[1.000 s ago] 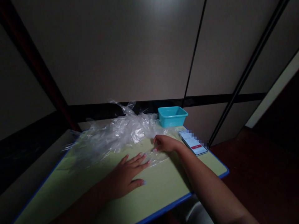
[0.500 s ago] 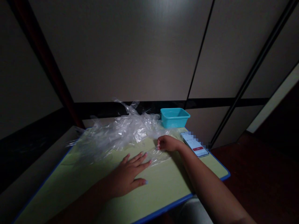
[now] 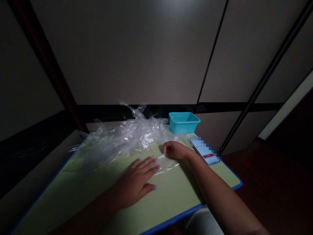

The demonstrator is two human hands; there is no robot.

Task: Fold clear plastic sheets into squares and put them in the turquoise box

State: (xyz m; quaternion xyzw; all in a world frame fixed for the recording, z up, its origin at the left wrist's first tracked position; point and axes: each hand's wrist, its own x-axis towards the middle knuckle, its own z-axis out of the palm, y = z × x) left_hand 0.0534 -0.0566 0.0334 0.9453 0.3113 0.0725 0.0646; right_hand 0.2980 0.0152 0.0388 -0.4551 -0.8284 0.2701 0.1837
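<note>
A thin clear plastic piece [image 3: 167, 163], like a disposable glove, lies flat on the yellow-green table [image 3: 176, 192]. My left hand [image 3: 138, 179] rests palm down with fingers spread, its fingertips at the near left edge of this piece. At its far side, my right hand [image 3: 177, 150] is closed in a pinch on the plastic. Behind both hands spreads a crumpled heap of clear plastic [image 3: 127, 137], with finger-like ends sticking up at the back. Where the flat piece ends under my right hand is hidden.
A turquoise plastic basket [image 3: 184, 125] stands at the table's back right. A phone [image 3: 207, 153] with a lit screen lies at the right edge, close to my right forearm. Wardrobe-like panels [image 3: 137, 58] rise behind the table, which has a blue rim.
My left hand has slid slightly to the right and away from me. The plastic piece between my hands lies a little flatter. My right hand stays almost in place, still pinched.
</note>
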